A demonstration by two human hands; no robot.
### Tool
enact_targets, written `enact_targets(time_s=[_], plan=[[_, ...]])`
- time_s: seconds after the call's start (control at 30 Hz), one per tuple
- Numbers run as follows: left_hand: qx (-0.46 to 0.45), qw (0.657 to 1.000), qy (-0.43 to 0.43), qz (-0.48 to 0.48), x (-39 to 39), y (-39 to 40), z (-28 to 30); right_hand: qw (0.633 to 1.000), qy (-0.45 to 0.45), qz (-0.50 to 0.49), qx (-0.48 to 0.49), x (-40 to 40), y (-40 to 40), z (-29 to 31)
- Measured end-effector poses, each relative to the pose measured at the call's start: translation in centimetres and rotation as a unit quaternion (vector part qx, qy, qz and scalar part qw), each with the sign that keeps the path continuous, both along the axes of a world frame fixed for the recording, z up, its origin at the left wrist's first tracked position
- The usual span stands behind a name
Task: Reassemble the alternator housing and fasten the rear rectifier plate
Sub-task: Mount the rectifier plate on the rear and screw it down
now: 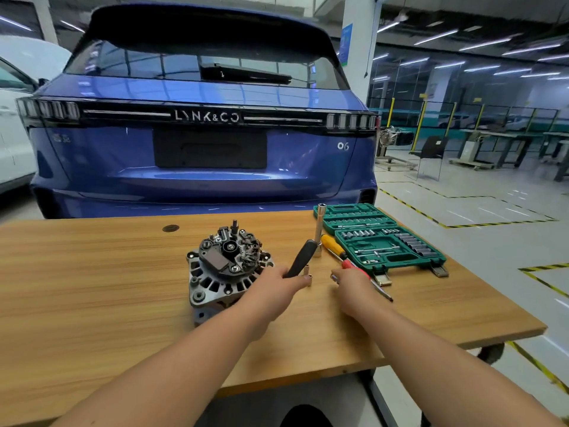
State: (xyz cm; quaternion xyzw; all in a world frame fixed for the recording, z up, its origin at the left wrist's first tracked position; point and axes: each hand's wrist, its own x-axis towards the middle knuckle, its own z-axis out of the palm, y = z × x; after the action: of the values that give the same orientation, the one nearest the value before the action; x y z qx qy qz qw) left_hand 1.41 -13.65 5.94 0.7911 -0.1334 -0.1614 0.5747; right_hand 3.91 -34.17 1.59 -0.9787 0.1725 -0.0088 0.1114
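The grey cast-metal alternator (226,266), its black rectifier plate up, lies mid-table on the wooden table (92,288). The left hand (278,288) grips a black-handled driver (301,257); whether the right hand's (354,288) fingers hold anything cannot be told.

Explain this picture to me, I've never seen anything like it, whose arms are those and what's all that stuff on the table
One picture, from a camera worn on a person's head, looking forward and down at their own bare arms. On the wooden table sits an alternator, a car part, with its rear side up. The left hand grips a black-handled socket driver. The right hand reaches towards a small metal piece; whether it holds it is unclear. Beside it lie an orange screwdriver, a red-handled one and an open green socket set. A blue car is parked behind.
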Motion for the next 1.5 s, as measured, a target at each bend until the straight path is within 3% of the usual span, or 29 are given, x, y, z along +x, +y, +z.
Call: enact_targets(time_s=[0.17,0.43,0.5,0.6,0.67,0.73,0.77,0.83,0.9,0.93,1.07,1.13,1.23,1.5], plan=[[0.005,0.999,0.041,0.001,0.4,-0.1,-0.8,0.998,0.018,0.003,-0.068,2.2,0.1,-2.3],[-0.029,0.995,0.093,-0.002,0.5,-0.8,-0.3,0.992,0.051,-0.016,-0.116,4.1,-0.8,-1.1],[-0.019,0.997,0.079,-0.015,0.5,-0.6,-0.3,0.995,0.015,-0.024,-0.091,3.7,-0.9,-0.7],[-0.045,0.995,0.084,-0.014,0.5,-0.2,-0.6,0.984,-0.171,-0.018,0.044,2.4,-0.2,0.7],[-0.071,0.994,0.088,0.002,0.3,-0.3,-0.9,0.909,-0.277,-0.049,0.308,0.4,1.3,2.3],[-0.094,0.992,0.087,0.009,0.0,-0.8,-1.0,0.768,-0.245,-0.063,0.588,-1.6,3.2,4.0],[-0.096,0.992,0.079,0.005,-0.3,-1.2,-1.0,0.718,-0.212,-0.039,0.662,-2.4,4.0,4.3],[-0.063,0.997,0.043,-0.013,-0.9,-1.8,-0.9,0.690,-0.181,0.000,0.701,-3.5,5.7,4.7],[-0.012,1.000,-0.008,-0.028,-1.5,-2.0,-0.9,0.690,-0.194,-0.035,0.696,-4.0,7.0,5.3],[0.008,0.999,-0.033,-0.030,-1.8,-1.8,-0.9,0.672,-0.215,-0.058,0.706,-4.0,7.3,5.6],[0.097,0.989,-0.114,-0.016,-3.1,-0.3,-1.5,0.509,-0.274,-0.125,0.807,-3.8,6.7,7.1],[0.122,0.982,-0.144,-0.004,-3.4,0.2,-1.7,0.469,-0.279,-0.151,0.824,-4.0,6.6,7.5],[0.121,0.977,-0.176,0.011,-3.7,0.4,-1.7,0.454,-0.282,-0.172,0.827,-4.2,7.4,7.5],[0.183,0.959,-0.217,-0.015,-4.8,0.1,-2.1,0.535,-0.292,-0.244,0.754,-4.1,8.3,7.4]])
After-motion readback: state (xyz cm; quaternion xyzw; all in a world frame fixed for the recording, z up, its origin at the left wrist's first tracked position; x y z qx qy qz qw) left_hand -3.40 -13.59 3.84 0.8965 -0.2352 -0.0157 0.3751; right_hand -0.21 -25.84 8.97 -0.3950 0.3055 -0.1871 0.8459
